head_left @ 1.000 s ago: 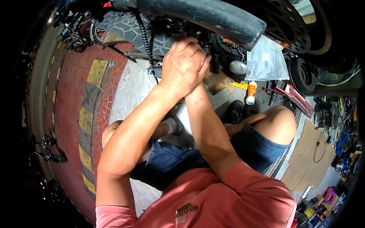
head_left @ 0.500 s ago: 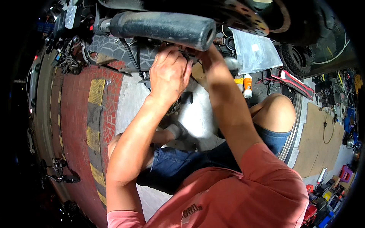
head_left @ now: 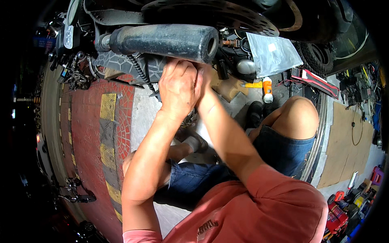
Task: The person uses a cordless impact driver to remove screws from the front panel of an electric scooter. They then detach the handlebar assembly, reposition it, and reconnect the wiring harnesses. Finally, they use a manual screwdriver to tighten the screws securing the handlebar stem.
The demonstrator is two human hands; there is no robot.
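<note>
A thick black cylinder [head_left: 162, 39] with a hole in its right end juts across the upper part of the view. It belongs to the vehicle above, beside a perforated metal disc [head_left: 259, 25]. Just under the cylinder, my left hand [head_left: 178, 87] is closed with bent fingers, its fingertips out of sight. My right hand [head_left: 205, 77] presses close against its right side, below the cylinder's end. The right fingers are hidden, and whatever lies between the hands does not show.
A clear plastic bag [head_left: 269, 56], an orange-and-white bottle [head_left: 267, 90] and a yellow tool [head_left: 253, 85] lie to the right. Further right are a tyre [head_left: 316, 62], a red-and-black case [head_left: 314, 83] and flattened cardboard [head_left: 344, 141]. A black coiled spring [head_left: 139, 69] hangs at the left.
My right hand has come left, from under the cylinder's end to right beside my left hand. The left hand stays nearly in place. In view, the cylinder sits slightly lower and further left.
</note>
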